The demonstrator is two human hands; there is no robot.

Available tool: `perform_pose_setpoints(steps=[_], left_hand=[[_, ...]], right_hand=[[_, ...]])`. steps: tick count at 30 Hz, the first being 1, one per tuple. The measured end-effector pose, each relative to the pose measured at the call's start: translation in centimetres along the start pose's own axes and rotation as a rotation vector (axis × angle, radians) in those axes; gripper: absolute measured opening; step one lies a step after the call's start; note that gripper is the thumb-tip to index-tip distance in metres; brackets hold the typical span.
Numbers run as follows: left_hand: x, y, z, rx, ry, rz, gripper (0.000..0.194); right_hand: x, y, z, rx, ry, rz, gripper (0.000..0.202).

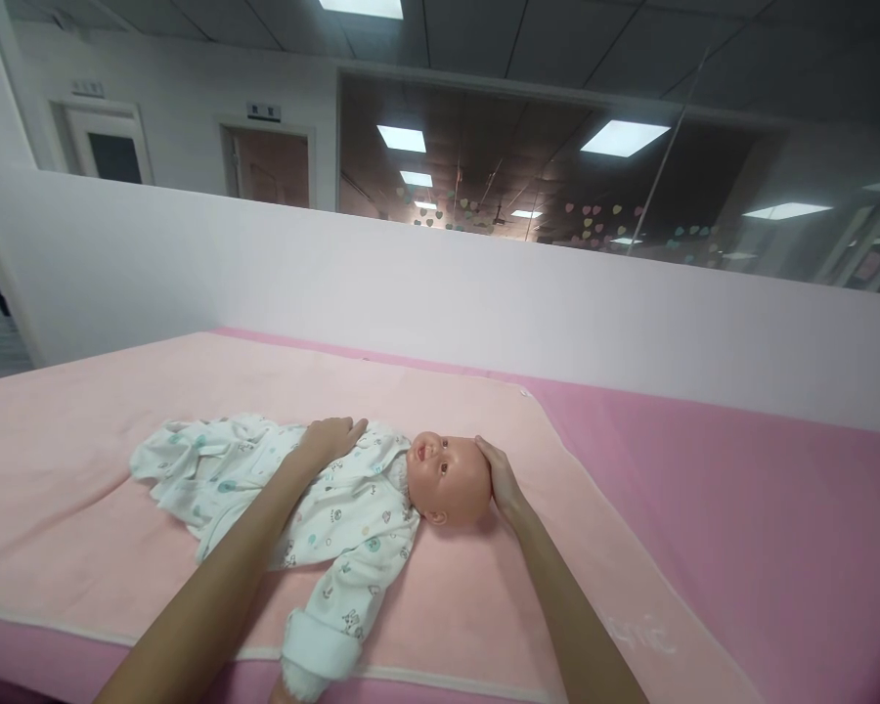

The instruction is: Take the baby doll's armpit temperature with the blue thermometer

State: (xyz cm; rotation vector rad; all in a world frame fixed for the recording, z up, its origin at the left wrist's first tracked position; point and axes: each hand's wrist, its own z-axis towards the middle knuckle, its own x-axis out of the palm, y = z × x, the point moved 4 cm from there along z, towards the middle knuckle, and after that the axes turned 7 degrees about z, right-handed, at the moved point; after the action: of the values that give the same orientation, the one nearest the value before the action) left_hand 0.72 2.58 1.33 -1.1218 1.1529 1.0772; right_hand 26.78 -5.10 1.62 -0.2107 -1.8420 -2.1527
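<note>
A baby doll (pixel 451 479) lies on its back on a peach mat, its head to the right and its face turned up. It wears white printed clothes (pixel 344 508), with one sleeve stretched toward the front edge. My left hand (pixel 331 440) rests on the doll's chest, fingers extended over the cloth and holding nothing. Against the top of the doll's bald head lies my right hand (pixel 500 481), its fingers lying along the far side and the palm cupped, without gripping.
The peach mat (pixel 469 596) covers part of a pink surface (pixel 777 499). A low white wall (pixel 440 303) runs along the back. Beyond it are doors and a large window with heart stickers.
</note>
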Motion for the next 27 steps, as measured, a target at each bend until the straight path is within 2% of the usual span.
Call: perform_pose_setpoints(steps=[4, 7, 9, 10, 12, 13, 16, 17, 18, 23, 25, 27], left_hand=[[0.0, 0.0, -0.1, 0.01, -0.001, 0.012, 0.052], [0.0, 0.0, 0.0, 0.011, 0.007, 0.017, 0.053], [0.1, 0.0, 0.1, 0.01, 0.015, 0.022, 0.053], [0.1, 0.0, 0.2, 0.009, 0.017, 0.023, 0.053], [0.1, 0.1, 0.2, 0.009, 0.013, 0.021, 0.053], [0.1, 0.1, 0.2, 0.009, 0.009, 0.018, 0.052], [0.1, 0.1, 0.1, 0.012, -0.003, 0.007, 0.051], [0.2, 0.1, 0.1, 0.014, -0.006, 0.004, 0.051], [0.2, 0.1, 0.1, 0.015, -0.007, 0.002, 0.051], [0.2, 0.1, 0.0, 0.02, -0.017, -0.005, 0.049], [0.1, 0.1, 0.0, 0.018, -0.024, -0.009, 0.049], [0.1, 0.1, 0.0, 0.017, -0.027, -0.011, 0.048]], right_hand=[[-0.9, -1.1, 0.6, -0.002, -0.067, -0.004, 0.036], [-2.9, -1.2, 1.1, -0.144, -0.311, -0.05, 0.035], [-4.0, -0.8, 0.9, -0.241, -0.487, -0.089, 0.047], [-4.3, -0.5, 0.8, -0.265, -0.53, -0.099, 0.051], [-3.9, -0.1, 0.6, -0.261, -0.491, -0.096, 0.05], [-3.3, -0.1, 0.6, -0.214, -0.4, -0.083, 0.047], [-0.9, -0.9, 0.6, 0.053, -0.016, 0.001, 0.047], [-0.4, -1.2, 0.6, 0.121, 0.065, 0.026, 0.05], [-0.3, -1.4, 0.6, 0.144, 0.087, 0.038, 0.052], [-2.7, -1.0, 1.4, -0.122, -0.212, -0.027, 0.042], [-2.8, -1.0, 1.4, -0.154, -0.238, -0.023, 0.042], [-2.1, -1.1, 1.2, -0.103, -0.172, -0.013, 0.043]])
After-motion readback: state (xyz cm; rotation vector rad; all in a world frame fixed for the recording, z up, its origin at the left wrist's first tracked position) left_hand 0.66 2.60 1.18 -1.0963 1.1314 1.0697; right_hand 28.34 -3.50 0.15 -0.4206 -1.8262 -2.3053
